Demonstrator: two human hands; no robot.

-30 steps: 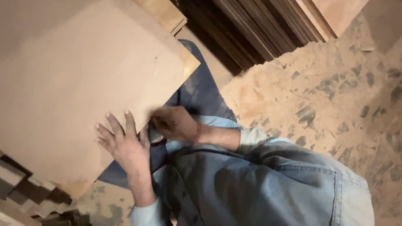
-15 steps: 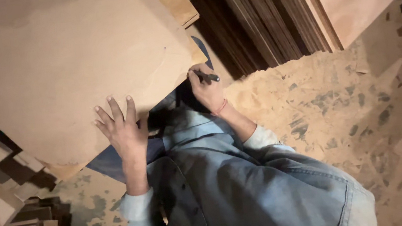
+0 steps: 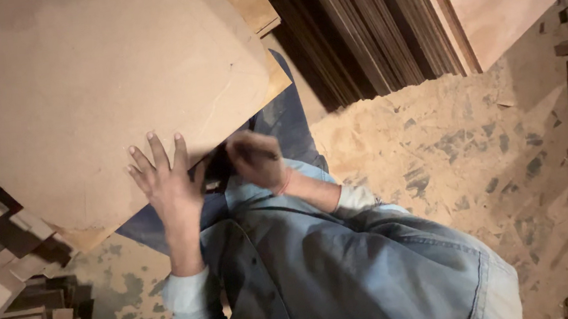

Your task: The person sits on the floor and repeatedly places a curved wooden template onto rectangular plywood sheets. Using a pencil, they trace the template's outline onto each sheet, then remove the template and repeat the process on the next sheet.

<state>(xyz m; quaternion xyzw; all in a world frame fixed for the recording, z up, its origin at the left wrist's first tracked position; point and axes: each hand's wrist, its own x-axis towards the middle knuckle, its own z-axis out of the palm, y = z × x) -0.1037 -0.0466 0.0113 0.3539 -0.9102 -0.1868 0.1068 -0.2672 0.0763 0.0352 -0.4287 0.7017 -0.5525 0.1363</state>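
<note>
I am pressing my left hand (image 3: 168, 182) flat, fingers spread wide, on the near edge of the large flat light-brown fibreboard sheet (image 3: 94, 95), which is lying tilted across a stack of other boards at my upper left. My right hand (image 3: 256, 159) is hovering just off that same edge, curled narrowly around a slim dark pencil-like stick (image 3: 259, 156); it is blurred, so I cannot tell how tightly I am gripping it. As far as I can judge, the sheet is being steadied and the marking work is only partly along: I am seeing no clear line on the surface near my fingers, only a faint scratch farther up. Around me, a pile of pale sawdust (image 3: 436, 136) is covering the floor at my right, dark stacked timber planks (image 3: 361, 25) are leaning above, and short wooden offcuts (image 3: 3, 301) are crowding my lower left. My own denim-clad knee (image 3: 279, 118) is sitting under the sheet's corner, crowding the right hand
</note>
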